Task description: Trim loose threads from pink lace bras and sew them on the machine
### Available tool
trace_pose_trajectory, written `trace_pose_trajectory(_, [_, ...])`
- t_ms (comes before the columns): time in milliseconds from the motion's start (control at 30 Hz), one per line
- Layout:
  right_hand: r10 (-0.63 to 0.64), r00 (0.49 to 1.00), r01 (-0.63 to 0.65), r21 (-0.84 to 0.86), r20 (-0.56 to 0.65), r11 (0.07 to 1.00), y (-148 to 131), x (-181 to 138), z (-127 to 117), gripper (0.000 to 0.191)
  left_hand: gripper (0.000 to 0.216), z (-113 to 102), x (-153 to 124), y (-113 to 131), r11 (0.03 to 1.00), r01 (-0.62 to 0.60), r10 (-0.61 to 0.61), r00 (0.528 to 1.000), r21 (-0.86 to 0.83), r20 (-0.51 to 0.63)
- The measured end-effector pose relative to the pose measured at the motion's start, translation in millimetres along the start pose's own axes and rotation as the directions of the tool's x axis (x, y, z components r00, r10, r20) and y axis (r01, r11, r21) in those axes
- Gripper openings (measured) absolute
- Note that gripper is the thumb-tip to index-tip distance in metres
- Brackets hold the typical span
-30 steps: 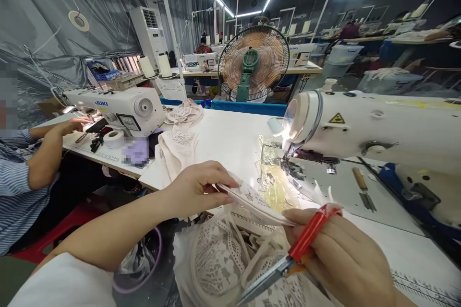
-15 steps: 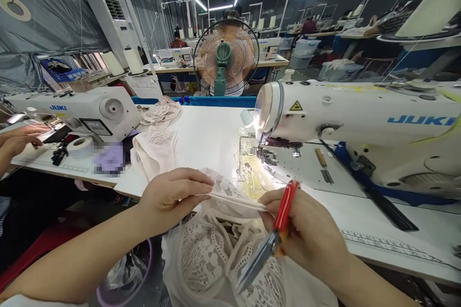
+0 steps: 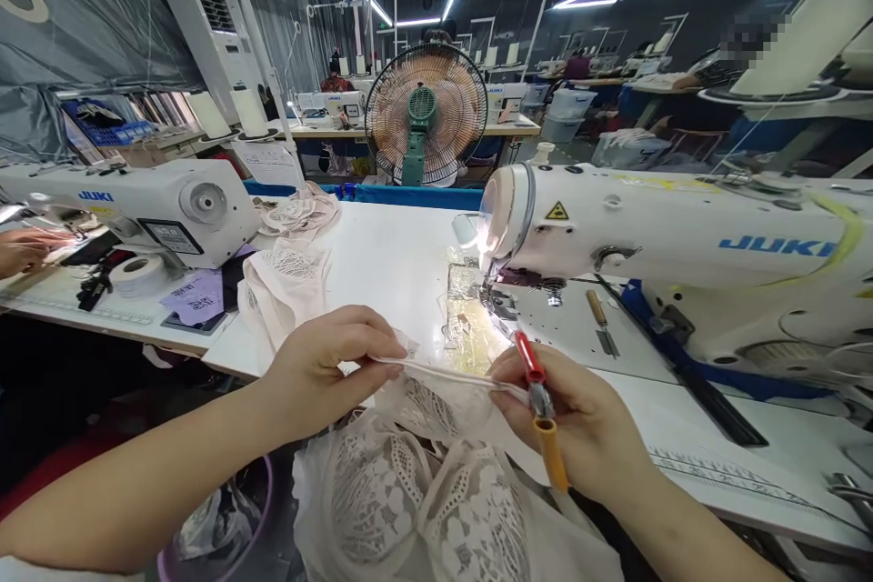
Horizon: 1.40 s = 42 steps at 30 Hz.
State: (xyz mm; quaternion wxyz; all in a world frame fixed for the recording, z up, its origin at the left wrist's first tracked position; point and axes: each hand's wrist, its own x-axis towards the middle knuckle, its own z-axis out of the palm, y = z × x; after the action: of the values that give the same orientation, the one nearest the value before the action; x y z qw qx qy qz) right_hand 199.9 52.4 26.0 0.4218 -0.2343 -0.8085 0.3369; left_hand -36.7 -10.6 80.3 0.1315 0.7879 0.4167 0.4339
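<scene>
A cream lace bra (image 3: 382, 482) hangs over the table's front edge, its cups towards me. My left hand (image 3: 327, 373) pinches one end of its edge band between thumb and fingers. Further along, the band is pinched by my right hand (image 3: 579, 418), so the stretch between the hands runs nearly straight. The same right hand carries thread snips (image 3: 549, 450) with a red and an orange handle; their blades are hard to make out from this angle. Both hands are in front of the sewing machine (image 3: 655, 236), short of its lit needle area.
A wooden-handled blade tool (image 3: 600, 323) lies on the machine bed. More cream lace pieces (image 3: 290, 282) are stacked left of my hands. Further left are a tape roll (image 3: 138, 275), another sewing machine (image 3: 170, 209) and a co-worker's hand (image 3: 31, 250). A fan (image 3: 426, 114) stands beyond the table; a purple-rimmed bin (image 3: 263, 509) is below.
The snips have turned in my right hand: blades that pointed down-left no longer show, and the orange handle does. The band now lies flatter between my hands. My view has shifted slightly.
</scene>
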Motion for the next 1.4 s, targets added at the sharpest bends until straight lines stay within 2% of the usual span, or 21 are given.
trace_pose_trajectory(167, [-0.012,0.999,0.009,-0.078,-0.036,0.997,-3,6,2,0.016,0.015,-4,2,1,0.997,0.038,-0.035,0.998,-0.062,0.052])
trace_pose_trajectory(267, [-0.108,0.993,0.097,-0.172,-0.053,0.980,-6,9,3,0.015,0.007,-6,0,1,0.994,0.106,-0.105,0.993,-0.013,0.046])
trace_pose_trajectory(400, [-0.215,0.977,0.205,-0.342,0.009,0.917,-3,5,1,0.016,0.008,-5,-6,-3,0.978,0.192,-0.185,0.979,-0.083,0.085])
trace_pose_trajectory(567, [-0.280,0.953,0.302,-0.423,0.115,0.854,13,-6,-4,0.015,0.010,-3,-15,-12,0.995,0.096,-0.100,0.989,0.038,0.111])
trace_pose_trajectory(733, [-0.407,0.890,0.454,-0.466,0.205,0.759,22,-10,-8,0.021,0.009,-1,-19,-14,0.986,-0.027,0.006,0.992,0.165,0.128])
trace_pose_trajectory(800, [-0.445,0.865,0.501,-0.463,0.234,0.731,20,-10,-8,0.022,0.011,0,-20,-13,0.982,-0.038,0.009,0.988,0.186,0.154])
trace_pose_trajectory(900, [-0.500,0.830,0.556,-0.449,0.249,0.699,18,-10,-7,0.021,0.013,1,-22,-12,0.980,0.009,-0.044,0.984,0.199,0.172])
trace_pose_trajectory(1000, [-0.516,0.818,0.573,-0.448,0.256,0.686,17,-12,-8,0.018,0.008,1,-24,-9,0.980,0.123,-0.149,0.974,0.156,0.169])
trace_pose_trajectory(1100, [-0.507,0.825,0.562,-0.455,0.251,0.690,17,-13,-8,0.014,0.011,0,-24,-5,0.959,0.284,-0.283,0.938,0.026,0.201])
trace_pose_trajectory(1167, [-0.512,0.825,0.561,-0.460,0.239,0.689,17,-12,-8,0.012,0.016,-2,-22,-3,0.938,0.345,-0.332,0.915,-0.021,0.228])
trace_pose_trajectory(1267, [-0.525,0.817,0.571,-0.459,0.239,0.681,15,-10,-8,0.011,0.013,-3,-19,-1,0.934,0.358,-0.349,0.907,0.005,0.234])
trace_pose_trajectory(1400, [-0.492,0.824,0.565,-0.454,0.280,0.689,13,-10,-10,0.014,0.013,-4,-18,-3,0.951,0.309,-0.303,0.930,0.006,0.210])
